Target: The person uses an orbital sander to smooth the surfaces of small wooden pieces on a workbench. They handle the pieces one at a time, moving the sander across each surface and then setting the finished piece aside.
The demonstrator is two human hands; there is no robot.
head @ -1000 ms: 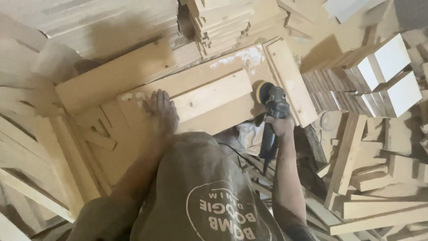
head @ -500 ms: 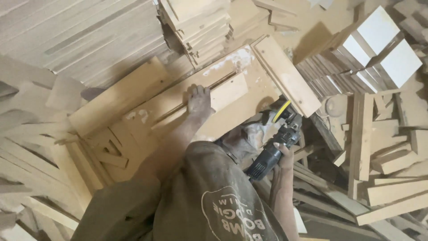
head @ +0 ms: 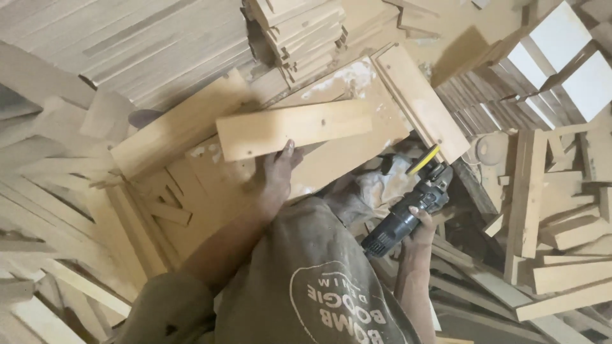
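Your left hand [head: 277, 171] grips the near edge of a short board [head: 293, 129]; your right hand [head: 422, 228] wraps the sander [head: 408, 209] (lifted clear). Support the board flat before sanding.

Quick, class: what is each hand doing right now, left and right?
Left hand: fingers on the lower edge of the wooden board, holding it.
Right hand: closed around the black angle grinder.

Your left hand [head: 278, 171] reaches forward, fingers gripping upward; your right hand [head: 422, 230] stays low, fist closed, wrist bent.
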